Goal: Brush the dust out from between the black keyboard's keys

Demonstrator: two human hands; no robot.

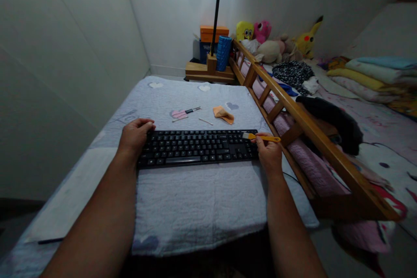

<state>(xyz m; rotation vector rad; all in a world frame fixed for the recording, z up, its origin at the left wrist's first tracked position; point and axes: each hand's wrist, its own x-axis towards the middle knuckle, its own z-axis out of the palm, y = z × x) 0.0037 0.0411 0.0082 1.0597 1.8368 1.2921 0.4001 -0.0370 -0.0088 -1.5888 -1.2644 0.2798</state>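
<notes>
A black computer keyboard (195,147) lies across the cloth-covered surface in front of me. My left hand (134,135) grips its left end, fingers along the far corner and thumb side towards the keys. Between the fingers of my right hand (269,152) is a small flat brush (265,138) with a yellow handle. Its pale bristles point left, over the number keys at the keyboard's right end. Beyond the keyboard lie a crumpled orange cloth (224,114), a cotton swab (206,121) and a dark-handled tool with a metal tip (193,110) beside a pink patch.
A wooden bed rail (286,104) runs along the right, with folded bedding (374,74) and plush toys behind it. At the back stand a black pole (217,8), a blue foam roller (223,53) and an orange box (213,33). A cable (290,177) trails right of my right forearm.
</notes>
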